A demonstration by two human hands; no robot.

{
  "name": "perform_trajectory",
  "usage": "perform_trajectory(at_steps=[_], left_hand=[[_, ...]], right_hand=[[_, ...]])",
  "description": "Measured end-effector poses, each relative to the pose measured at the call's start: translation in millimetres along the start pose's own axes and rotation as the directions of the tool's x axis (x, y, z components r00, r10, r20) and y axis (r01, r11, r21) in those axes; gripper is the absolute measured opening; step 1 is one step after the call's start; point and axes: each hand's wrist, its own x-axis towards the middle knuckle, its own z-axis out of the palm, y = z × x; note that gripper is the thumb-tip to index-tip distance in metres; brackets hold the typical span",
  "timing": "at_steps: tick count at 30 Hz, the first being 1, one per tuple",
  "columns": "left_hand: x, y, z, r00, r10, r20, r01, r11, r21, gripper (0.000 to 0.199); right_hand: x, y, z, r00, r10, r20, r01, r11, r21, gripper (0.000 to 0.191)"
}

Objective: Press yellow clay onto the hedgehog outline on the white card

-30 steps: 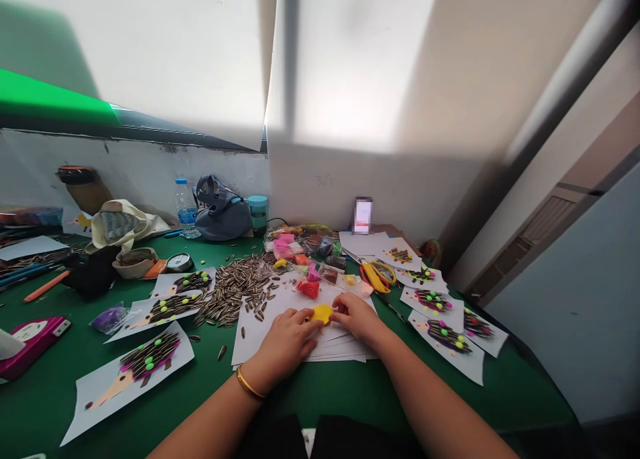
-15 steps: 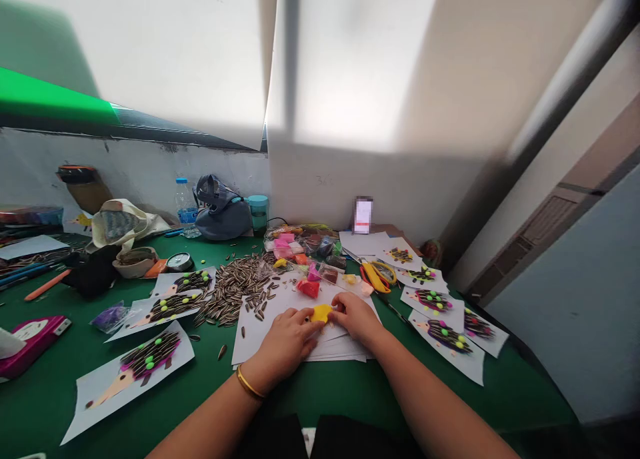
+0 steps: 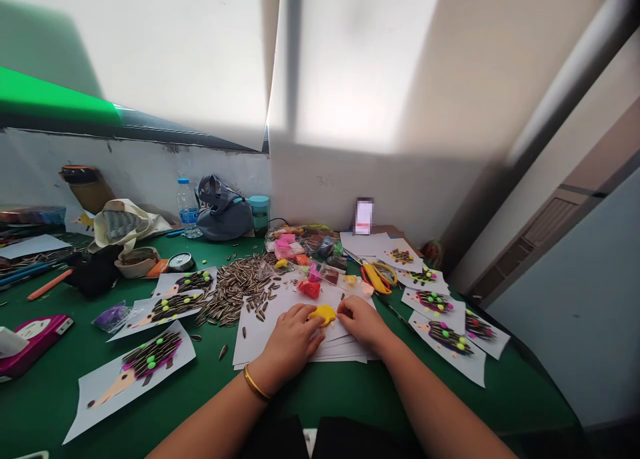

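Note:
A flattened piece of yellow modelling clay (image 3: 325, 314) lies on the stack of white paper (image 3: 280, 315) in front of me. My left hand (image 3: 295, 339) rests on the paper with its fingers stretched out, the fingertips touching the clay's left edge. Just right of the clay is my right hand (image 3: 364, 322), thumb and forefinger pinched together; whatever they may hold is too small to make out. Small peach-coloured bits show below the clay. A pile of striped sunflower seeds (image 3: 235, 285) spreads left of and onto the paper.
Behind the paper lie a red clay lump (image 3: 309, 289) and several bagged clays (image 3: 325, 247). Yellow-handled scissors (image 3: 377, 277) are at right. Seed hedgehog pictures lie on both sides, one left (image 3: 135, 379), one right (image 3: 450, 345). A phone (image 3: 364, 215) leans on the wall.
My right hand has come off the yellow clay and shifted slightly right, its fingers now pinched. More of the clay shows. My left hand stays at the clay's left edge.

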Motion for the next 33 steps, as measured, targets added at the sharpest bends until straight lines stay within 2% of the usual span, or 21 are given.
perform_trajectory(at_steps=[4, 9, 14, 23, 26, 29, 33], left_hand=[[4.5, 4.7, 6.0, 0.998, 0.070, 0.000, -0.070, 0.997, 0.043, 0.035], [4.5, 6.2, 9.7, 0.995, 0.094, 0.016, -0.095, 0.994, 0.063, 0.041], [3.9, 6.4, 8.9, 0.995, 0.094, 0.040, -0.097, 0.992, 0.076, 0.037], [3.2, 3.2, 13.7, 0.996, 0.080, 0.024, -0.081, 0.995, 0.051, 0.042], [1.3, -3.5, 22.1, 0.998, 0.048, -0.050, -0.049, 0.999, -0.007, 0.053], [-0.5, -11.0, 29.3, 0.989, -0.037, -0.142, 0.028, 0.997, -0.067, 0.055], [-0.5, -16.0, 31.3, 0.984, -0.097, -0.149, 0.083, 0.991, -0.102, 0.060]], right_hand=[[-1.5, 0.9, 0.1, 0.999, -0.031, -0.008, 0.031, 0.999, -0.015, 0.010], [-17.3, 9.0, -1.4, 0.987, -0.159, -0.029, 0.159, 0.987, 0.020, 0.024], [-35.2, 9.8, -4.2, 0.961, -0.277, 0.002, 0.276, 0.957, -0.090, 0.034], [-31.5, -1.4, 1.6, 0.953, -0.304, -0.015, 0.287, 0.914, -0.286, 0.030], [-32.2, 1.5, 2.8, 0.955, -0.296, -0.015, 0.280, 0.916, -0.288, 0.034], [-34.3, 3.7, 2.3, 0.951, -0.309, -0.023, 0.292, 0.919, -0.266, 0.039], [-35.6, -1.7, 0.3, 0.949, -0.316, 0.004, 0.304, 0.909, -0.284, 0.035]])
